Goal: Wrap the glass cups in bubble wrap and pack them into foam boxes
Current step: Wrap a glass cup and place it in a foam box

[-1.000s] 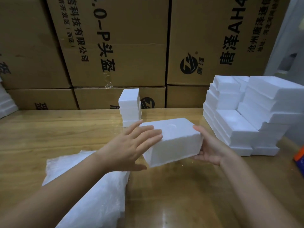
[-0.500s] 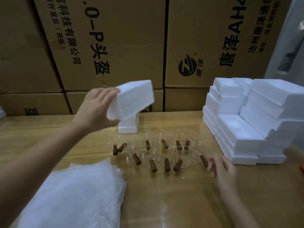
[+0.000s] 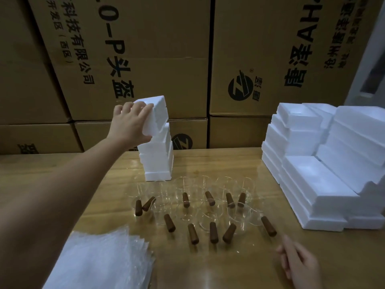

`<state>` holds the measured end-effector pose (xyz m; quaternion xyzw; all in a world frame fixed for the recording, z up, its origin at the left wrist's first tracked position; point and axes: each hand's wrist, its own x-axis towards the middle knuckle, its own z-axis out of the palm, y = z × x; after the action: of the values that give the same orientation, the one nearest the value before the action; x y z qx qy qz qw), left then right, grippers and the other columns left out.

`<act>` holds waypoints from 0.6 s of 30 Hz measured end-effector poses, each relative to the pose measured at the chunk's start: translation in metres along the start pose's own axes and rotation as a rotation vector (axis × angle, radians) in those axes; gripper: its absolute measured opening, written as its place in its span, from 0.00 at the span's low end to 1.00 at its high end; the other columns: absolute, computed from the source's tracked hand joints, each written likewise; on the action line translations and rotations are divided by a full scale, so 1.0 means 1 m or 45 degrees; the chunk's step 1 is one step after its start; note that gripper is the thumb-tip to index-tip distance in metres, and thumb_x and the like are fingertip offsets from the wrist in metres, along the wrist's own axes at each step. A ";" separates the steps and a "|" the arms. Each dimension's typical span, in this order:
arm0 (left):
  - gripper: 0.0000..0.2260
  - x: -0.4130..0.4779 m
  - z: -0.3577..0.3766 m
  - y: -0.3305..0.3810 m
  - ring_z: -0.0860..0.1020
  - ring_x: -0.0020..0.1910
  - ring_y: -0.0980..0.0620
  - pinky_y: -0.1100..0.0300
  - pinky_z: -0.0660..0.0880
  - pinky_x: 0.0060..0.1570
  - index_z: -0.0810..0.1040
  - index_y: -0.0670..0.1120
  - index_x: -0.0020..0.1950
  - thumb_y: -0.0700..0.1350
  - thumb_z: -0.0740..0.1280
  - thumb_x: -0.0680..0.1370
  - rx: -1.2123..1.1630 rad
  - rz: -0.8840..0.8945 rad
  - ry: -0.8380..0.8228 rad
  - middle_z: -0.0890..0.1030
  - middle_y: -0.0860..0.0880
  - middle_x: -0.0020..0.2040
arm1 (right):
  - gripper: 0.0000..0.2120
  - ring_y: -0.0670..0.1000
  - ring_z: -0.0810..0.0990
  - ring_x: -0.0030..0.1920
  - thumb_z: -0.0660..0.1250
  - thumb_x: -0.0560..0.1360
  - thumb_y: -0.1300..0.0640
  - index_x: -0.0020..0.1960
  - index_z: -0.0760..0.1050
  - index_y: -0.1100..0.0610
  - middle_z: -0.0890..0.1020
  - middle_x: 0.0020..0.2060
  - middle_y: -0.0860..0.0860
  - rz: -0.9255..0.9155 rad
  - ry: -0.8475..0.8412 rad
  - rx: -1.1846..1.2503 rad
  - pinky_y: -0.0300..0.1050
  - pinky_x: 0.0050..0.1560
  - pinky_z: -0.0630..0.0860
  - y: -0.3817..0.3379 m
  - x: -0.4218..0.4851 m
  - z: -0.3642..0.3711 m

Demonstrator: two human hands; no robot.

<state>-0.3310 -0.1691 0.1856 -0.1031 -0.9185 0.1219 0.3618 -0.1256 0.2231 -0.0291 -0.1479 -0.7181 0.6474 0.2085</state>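
Beyond both hands, a wall of printed cardboard cartons (image 3: 158, 59) closes off the far side of the wooden table (image 3: 229, 268), so free working room lies only on its near half. Outward of the right hand (image 3: 300, 265), stacked foam boxes (image 3: 323, 184) stand in stepped piles along that side of the table. Beside the left forearm, at the near edge, lies a pile of bubble wrap sheets (image 3: 100, 261). A narrow foam stack (image 3: 158, 161) rises far forward of the left hand's side, close to the cartons. The left hand (image 3: 131, 124) is stretched out to its top and grips one tilted foam box (image 3: 160, 113), fingers curled over the upper edge and thumb beneath; whether this box rests on the stack cannot be told. Between the two hands stand the glass cups (image 3: 200, 207), set in two rough rows whose long axis runs from side to side, most handles pointing toward the person. The right hand is much the nearer: it lies low on the table, fingers loosely curled and holding nothing, with the end cup's brown handle (image 3: 268, 226) just ahead of its fingertips. A reach forward and slightly inward would probably meet that cup first. Bare tabletop near the right hand, between cups and bubble wrap, appears to offer room for wrapping.
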 end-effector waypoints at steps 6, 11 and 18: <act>0.42 0.001 0.029 0.008 0.69 0.60 0.41 0.45 0.64 0.58 0.62 0.49 0.72 0.57 0.76 0.62 0.093 0.010 -0.109 0.71 0.45 0.64 | 0.22 0.47 0.61 0.14 0.64 0.77 0.60 0.25 0.74 0.61 0.66 0.15 0.55 -0.013 0.029 0.019 0.30 0.16 0.56 0.004 0.001 0.002; 0.42 0.005 0.037 0.010 0.70 0.57 0.38 0.44 0.66 0.55 0.64 0.45 0.70 0.55 0.77 0.62 0.119 0.065 -0.110 0.72 0.41 0.62 | 0.20 0.47 0.60 0.15 0.63 0.77 0.61 0.27 0.73 0.65 0.66 0.16 0.55 -0.030 0.009 0.003 0.32 0.17 0.56 0.001 0.000 0.002; 0.42 0.009 0.037 0.013 0.70 0.57 0.39 0.46 0.65 0.56 0.63 0.45 0.71 0.60 0.75 0.64 0.190 0.138 -0.122 0.72 0.41 0.63 | 0.20 0.47 0.61 0.15 0.63 0.78 0.61 0.28 0.73 0.66 0.66 0.16 0.55 -0.034 -0.012 -0.019 0.33 0.17 0.58 -0.005 -0.003 0.002</act>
<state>-0.3618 -0.1601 0.1616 -0.1194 -0.9161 0.2143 0.3170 -0.1234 0.2194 -0.0249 -0.1367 -0.7258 0.6397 0.2127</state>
